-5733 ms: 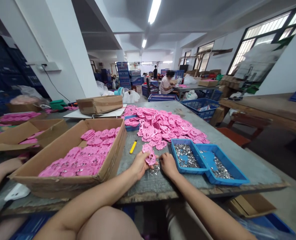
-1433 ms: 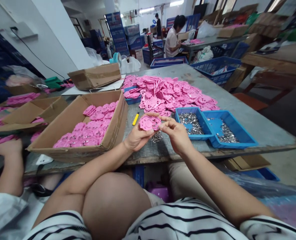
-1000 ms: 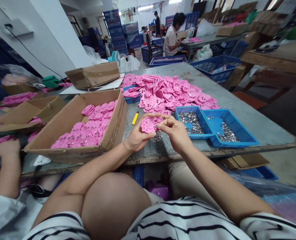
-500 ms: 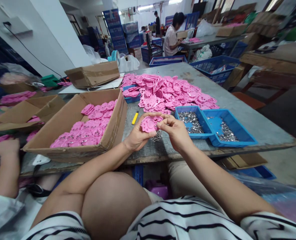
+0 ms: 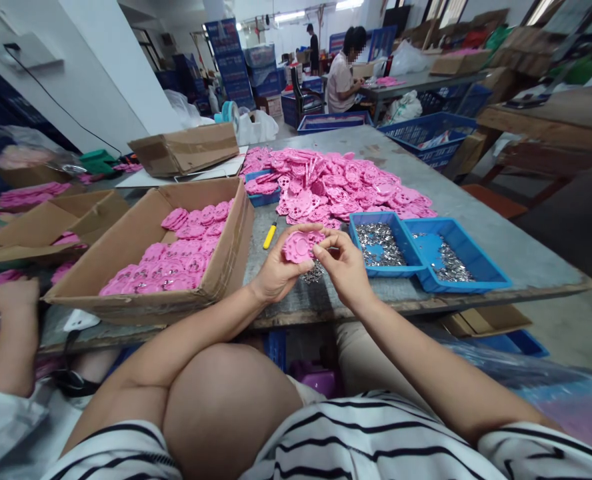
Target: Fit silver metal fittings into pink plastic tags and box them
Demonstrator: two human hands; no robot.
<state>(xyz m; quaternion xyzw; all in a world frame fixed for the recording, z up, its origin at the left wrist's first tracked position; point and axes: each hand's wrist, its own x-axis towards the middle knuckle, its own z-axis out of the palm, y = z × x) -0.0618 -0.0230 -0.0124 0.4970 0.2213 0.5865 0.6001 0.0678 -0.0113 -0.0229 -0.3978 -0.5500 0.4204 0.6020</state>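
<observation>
A pink plastic part with a round recess is held up over the near edge of the table. My left hand grips it from the left, thumb along its lower edge. My right hand pinches its right side between thumb and fingers; any small piece in that pinch is hidden. Beneath my hands lies a little heap of small metal pieces. Just beyond them spreads a large pile of pink plastic parts. A yellow-handled tool rests on the table left of my hands.
A cardboard box with rows of pink parts stands at left. Two blue trays of metal pieces sit at right. A smaller blue tray touches the pile. A co-worker's arm is at far left; another person sits behind.
Both hands stay on the pink part with almost no movement. My right fingers have shifted slightly against its right side.
</observation>
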